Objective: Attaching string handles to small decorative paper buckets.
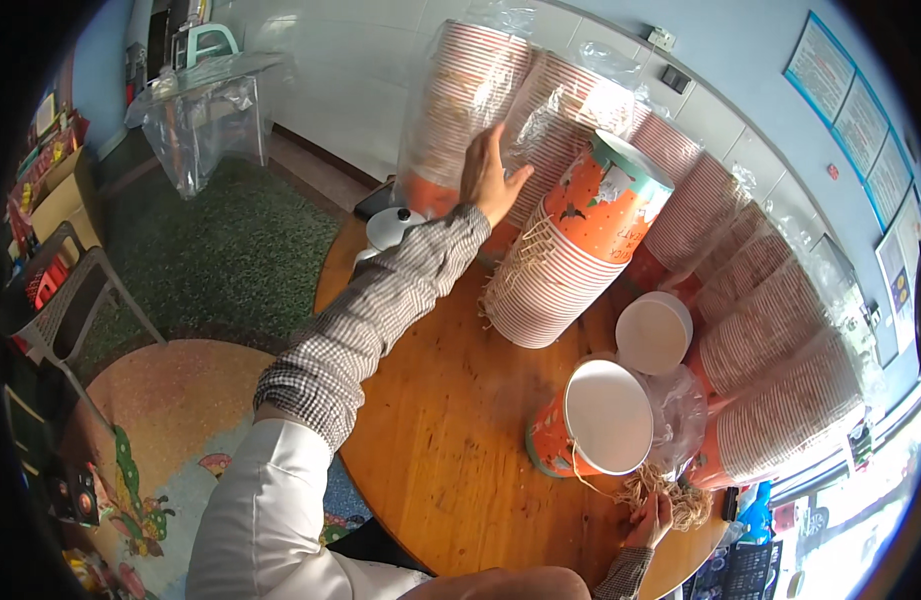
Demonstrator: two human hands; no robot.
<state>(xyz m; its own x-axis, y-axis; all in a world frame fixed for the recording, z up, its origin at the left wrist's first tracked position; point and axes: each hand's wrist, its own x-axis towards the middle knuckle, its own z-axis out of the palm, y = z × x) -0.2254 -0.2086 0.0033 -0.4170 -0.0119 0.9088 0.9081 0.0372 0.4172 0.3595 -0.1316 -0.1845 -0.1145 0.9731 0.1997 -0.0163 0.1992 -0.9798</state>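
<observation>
Here the left hand (pixel 490 172) is stretched far out, with fingers spread open and flat against a tall stack of paper cups in clear plastic wrap (pixel 458 110); it presses on the wrap and grips nothing; this stack leans at the far edge of the round wooden table (pixel 450 450). The right hand (pixel 652 520) is low at the near edge of the table, with fingers curled into a bundle of pale string handles (pixel 670 495); how tightly it closes I cannot tell. Just beside this bundle lies a short stack of orange cups (pixel 590 420) on its side; behind it a longer unwrapped stack (pixel 570 260) lies tilted; more wrapped stacks (pixel 770 330) lean along the wall.
</observation>
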